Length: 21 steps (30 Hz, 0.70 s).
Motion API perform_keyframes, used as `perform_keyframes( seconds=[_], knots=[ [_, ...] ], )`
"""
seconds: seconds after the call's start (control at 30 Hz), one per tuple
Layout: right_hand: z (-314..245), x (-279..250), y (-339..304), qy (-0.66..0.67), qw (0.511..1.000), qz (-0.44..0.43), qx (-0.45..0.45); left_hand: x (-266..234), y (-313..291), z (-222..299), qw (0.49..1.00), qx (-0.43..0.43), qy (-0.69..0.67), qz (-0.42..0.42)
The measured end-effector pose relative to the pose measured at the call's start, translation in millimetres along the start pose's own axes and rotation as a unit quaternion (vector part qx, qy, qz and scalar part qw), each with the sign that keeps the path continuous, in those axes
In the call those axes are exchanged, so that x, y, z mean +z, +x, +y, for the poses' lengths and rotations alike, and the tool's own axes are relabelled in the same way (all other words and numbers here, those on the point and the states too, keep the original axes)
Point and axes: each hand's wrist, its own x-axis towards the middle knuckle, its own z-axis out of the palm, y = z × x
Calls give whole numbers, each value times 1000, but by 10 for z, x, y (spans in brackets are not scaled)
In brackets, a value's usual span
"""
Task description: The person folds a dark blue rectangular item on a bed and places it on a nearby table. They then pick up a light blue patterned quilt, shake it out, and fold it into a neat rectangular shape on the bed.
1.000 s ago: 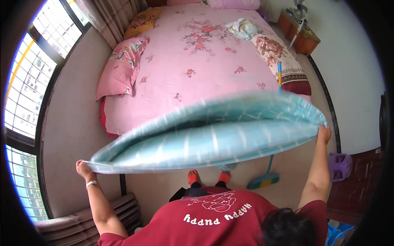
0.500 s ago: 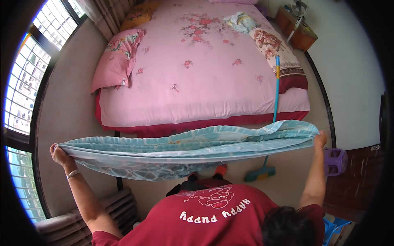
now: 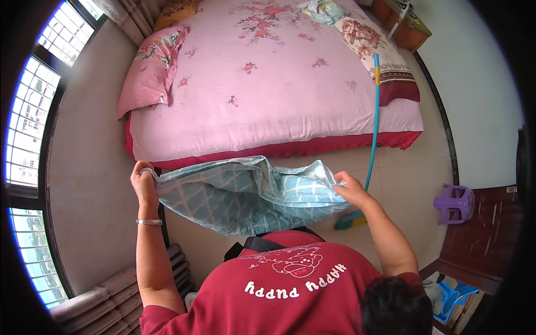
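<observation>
You stand at the foot of a bed [image 3: 223,125] dressed in pink floral sheeting, a teal lattice-print cloth [image 3: 237,204] suspended between your two hands. Your left hand [image 3: 144,180] is closed on the cloth's left end, a silver bracelet [image 3: 149,222] around the wrist; your right hand [image 3: 350,190] pinches the opposite end between thumb and fingers. The cloth hangs in front of your maroon shirt [image 3: 301,273], near the bed's red skirt [image 3: 312,146], its middle sagging and its upper edge bunched into folds toward the right; whether its lower edge touches you cannot be told from this angle. The step in hand appears to be handling the cloth by its two ends, with the fabric spread between them but not taut. Judging by the slack and the uneven folds, the next move calls for a secure grip at both ends, the hands brought level and the bunched edge evened out, with care on the right, where a broom [image 3: 374,134] stands just beyond your hand, its handle rising in front of the bed. A pink pillow [image 3: 149,81] lies along the bed's left side, a floral blanket [image 3: 365,42] along its right, and a purple stool [image 3: 455,205] stands on the floor [image 3: 405,181] well apart from the cloth.
</observation>
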Motion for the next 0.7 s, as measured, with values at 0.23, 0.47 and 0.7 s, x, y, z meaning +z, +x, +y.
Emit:
perform_keyframes(
  seconds=[0.23,0.47,0.7],
  knots=[
    [36,-163,4,-341,934,-106,3,65,-368,-323,952,42,262,-150],
    [387,-2,232,-302,949,83,-32,459,-1037,-324,719,116,568,-383],
    [1303,-684,552,289,840,444,115,45,-1017,-449,537,98,713,-440]
  ],
)
